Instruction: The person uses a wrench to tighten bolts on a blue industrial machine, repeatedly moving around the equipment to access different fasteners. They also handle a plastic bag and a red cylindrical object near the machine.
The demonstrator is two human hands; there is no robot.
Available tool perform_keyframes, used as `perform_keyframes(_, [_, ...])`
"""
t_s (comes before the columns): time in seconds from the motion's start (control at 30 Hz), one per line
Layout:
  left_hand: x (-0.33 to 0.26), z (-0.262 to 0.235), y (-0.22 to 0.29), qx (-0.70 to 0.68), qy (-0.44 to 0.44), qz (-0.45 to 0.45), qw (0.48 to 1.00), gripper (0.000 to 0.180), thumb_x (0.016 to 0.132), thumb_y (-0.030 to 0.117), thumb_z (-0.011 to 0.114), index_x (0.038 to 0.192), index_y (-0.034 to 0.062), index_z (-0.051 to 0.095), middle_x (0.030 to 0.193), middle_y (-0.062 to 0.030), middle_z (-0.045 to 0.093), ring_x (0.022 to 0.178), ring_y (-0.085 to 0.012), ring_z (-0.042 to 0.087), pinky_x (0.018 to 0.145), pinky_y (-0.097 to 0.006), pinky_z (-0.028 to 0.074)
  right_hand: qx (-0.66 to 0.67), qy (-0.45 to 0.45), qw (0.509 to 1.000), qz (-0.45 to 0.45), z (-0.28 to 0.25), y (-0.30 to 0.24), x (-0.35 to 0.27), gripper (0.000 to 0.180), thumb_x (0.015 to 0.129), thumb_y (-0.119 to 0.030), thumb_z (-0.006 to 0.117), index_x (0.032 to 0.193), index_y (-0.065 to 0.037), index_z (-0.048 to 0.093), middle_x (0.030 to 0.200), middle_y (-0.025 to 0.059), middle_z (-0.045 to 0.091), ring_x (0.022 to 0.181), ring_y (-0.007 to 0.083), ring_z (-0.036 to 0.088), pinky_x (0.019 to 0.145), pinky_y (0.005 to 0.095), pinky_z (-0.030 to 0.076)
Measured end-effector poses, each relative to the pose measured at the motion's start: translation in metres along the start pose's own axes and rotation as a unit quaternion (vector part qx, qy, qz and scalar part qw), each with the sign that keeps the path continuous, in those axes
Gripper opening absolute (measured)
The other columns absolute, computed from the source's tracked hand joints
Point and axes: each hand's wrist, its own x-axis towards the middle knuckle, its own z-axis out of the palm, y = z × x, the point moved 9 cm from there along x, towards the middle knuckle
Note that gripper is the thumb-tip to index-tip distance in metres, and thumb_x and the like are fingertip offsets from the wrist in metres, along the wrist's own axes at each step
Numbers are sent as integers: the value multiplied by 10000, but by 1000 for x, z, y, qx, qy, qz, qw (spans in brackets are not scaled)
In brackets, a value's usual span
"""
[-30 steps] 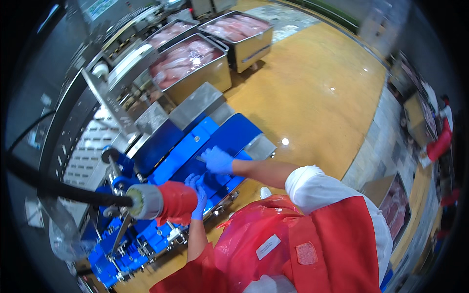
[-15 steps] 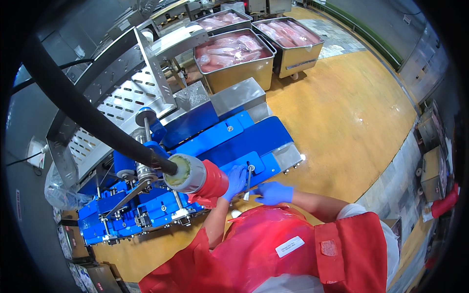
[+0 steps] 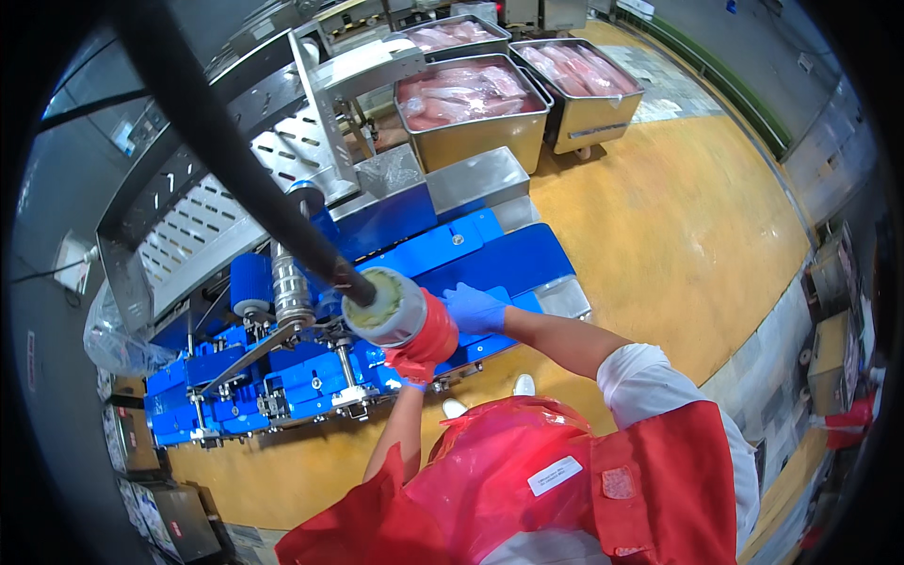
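My right hand (image 3: pixel 476 309), in a blue glove, is over the near side of a blue conveyor machine (image 3: pixel 523 254). Its fingers look curled, and what they hold, if anything, is hidden. Only the gloved wrist of my left hand (image 3: pixel 414 385) shows below a red and grey plug connector (image 3: pixel 400 320). The connector hides that hand's fingers. It hangs in front of the machine on a thick black cable (image 3: pixel 240 179). A bolted blue plate (image 3: pixel 459 239) lies along the far side of the belt.
Steel tubs of pinkish, film-wrapped goods (image 3: pixel 471 94) stand behind the machine on a yellow floor (image 3: pixel 678 217). A slotted steel chute (image 3: pixel 212 221) rises at the left. Metal bins (image 3: pixel 836 358) line the right wall. I wear a red apron (image 3: pixel 490 471).
My right hand has moved up and left onto the machine. My left hand has gone down behind the connector. The slim metal tool standing on the near bolt no longer shows.
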Motion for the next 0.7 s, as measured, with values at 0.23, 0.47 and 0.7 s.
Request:
perform_keyframes(0.23, [4, 25, 30, -91, -5, 26, 995, 262, 907, 197, 537, 1040, -1, 645, 1057, -224, 643, 1009, -383, 625, 916, -465, 472, 166, -18, 982, 91, 29, 31, -8, 301, 920, -310, 552, 1040, -43, 619, 921, 206, 662, 798, 397, 666, 680, 512, 517])
perform_keyframes(0.47, [24, 51, 64, -208, -61, 81, 973, 266, 902, 210, 523, 999, -5, 646, 1015, -236, 646, 975, -398, 631, 888, -480, 479, 210, 123, 937, 252, 44, 67, -20, 328, 910, -374, 560, 990, -65, 639, 966, 212, 655, 876, 414, 640, 758, 504, 508])
perform_keyframes(0.7, [38, 106, 94, -250, -70, 127, 957, 276, 898, 224, 510, 958, -9, 646, 973, -247, 649, 941, -413, 636, 860, -496, 486, 47, 148, 946, 286, 30, 67, -47, 390, 928, -412, 543, 1118, -74, 587, 1111, 207, 599, 1020, 405, 580, 882, 501, 451])
